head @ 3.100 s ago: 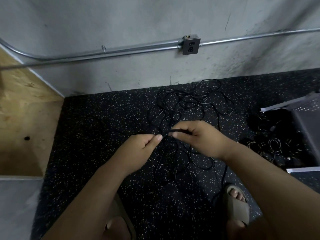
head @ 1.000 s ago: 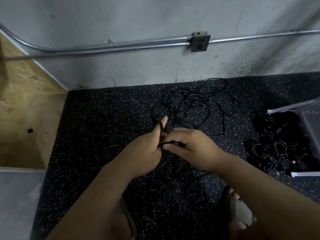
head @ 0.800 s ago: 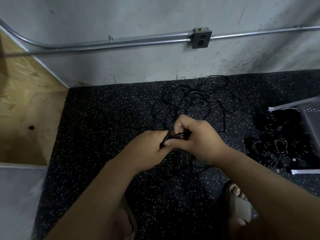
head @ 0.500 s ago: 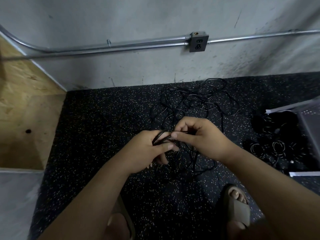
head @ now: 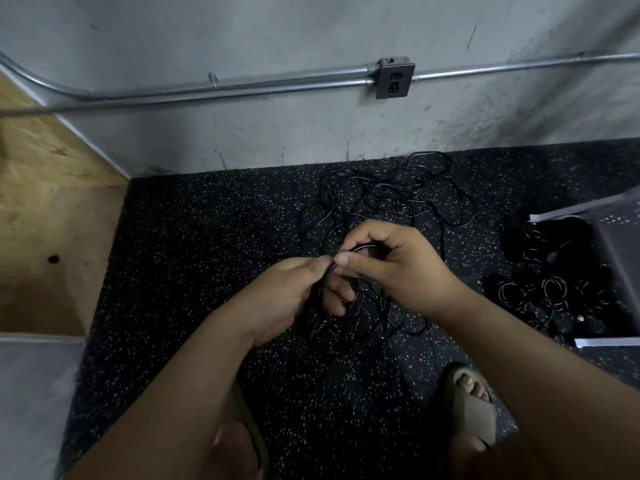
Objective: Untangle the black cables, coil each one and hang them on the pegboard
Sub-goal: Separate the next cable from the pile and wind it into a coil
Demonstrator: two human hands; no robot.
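A sandalled foot (head: 474, 414) stands nearest on the speckled floor (head: 207, 237). Just beyond, the left hand (head: 291, 296) and right hand (head: 398, 268) pinch one black cable (head: 362, 247). Farther lies the tangle (head: 388, 199), with coiled cables (head: 540, 292) right beside the pegboard (head: 620, 244) and an outlet (head: 394, 79) on the far wall.

Outlet box (head: 394, 77) on conduit (head: 242, 85); plywood (head: 52, 202) left; speckled floor (head: 207, 237).

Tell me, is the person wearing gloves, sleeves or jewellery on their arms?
No. The left hand and right hand are bare, without gloves. Both forearms are uncovered as far as the picture reaches; no sleeve, watch, ring or wristband shows.
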